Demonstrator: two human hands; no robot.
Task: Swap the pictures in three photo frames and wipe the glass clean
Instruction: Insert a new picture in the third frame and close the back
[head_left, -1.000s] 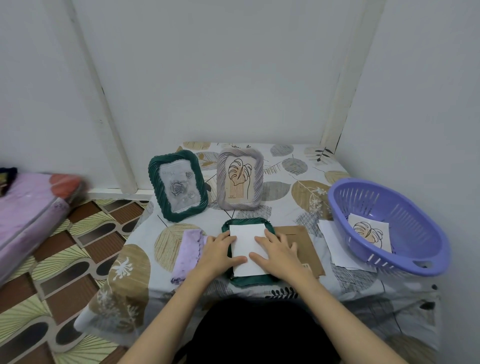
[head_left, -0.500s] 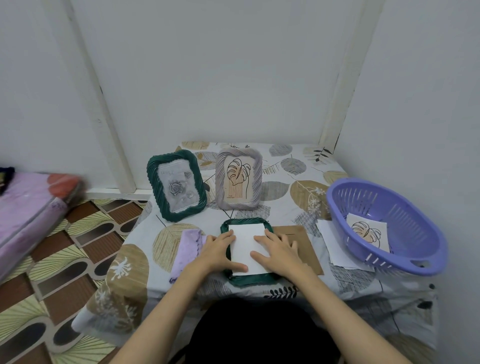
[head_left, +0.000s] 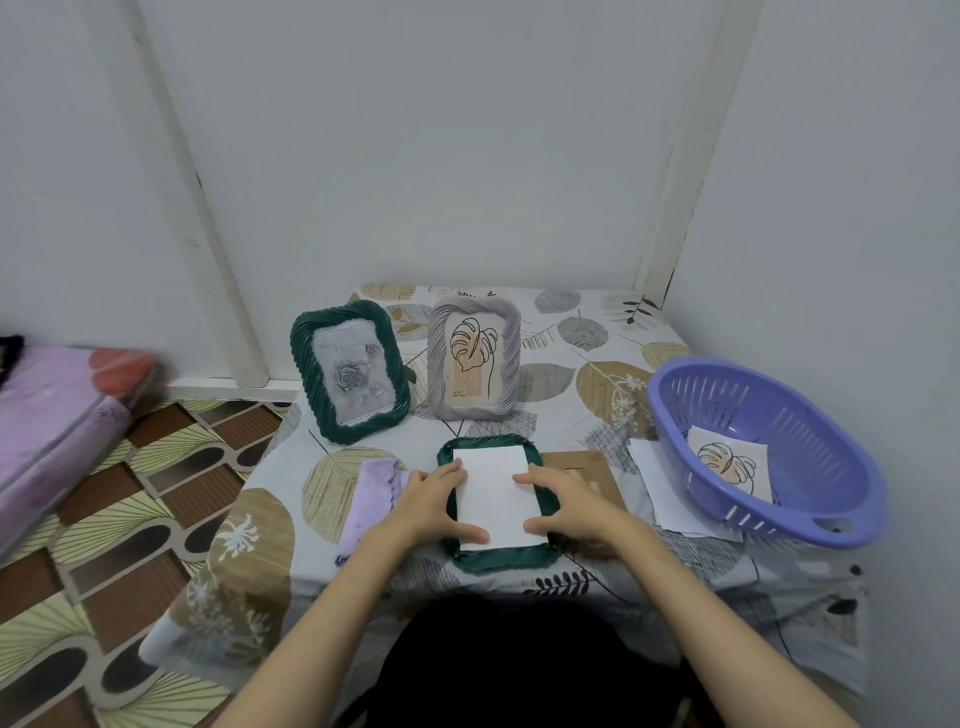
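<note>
Pale walls meet in a corner behind a small table draped in a leaf-print cloth, with patterned brown floor tiles to its left and a pink mattress at the far left edge. On the table's left side a dark green frame stands upright with a grey rose picture in it, and in front of it lies a folded lilac cloth. Beside the standing green frame, a grey frame stands upright showing a line-drawn leaf. Near the front edge a second green frame lies face down with a white sheet set in its back. The left hand presses the sheet's left edge with fingers spread flat; the right hand does likewise on the right edge, neither gripping anything. A brown backing board lies just right of the frame, partly under the right hand. Farther right, loose white papers lie under a purple basket holding another leaf picture.
</note>
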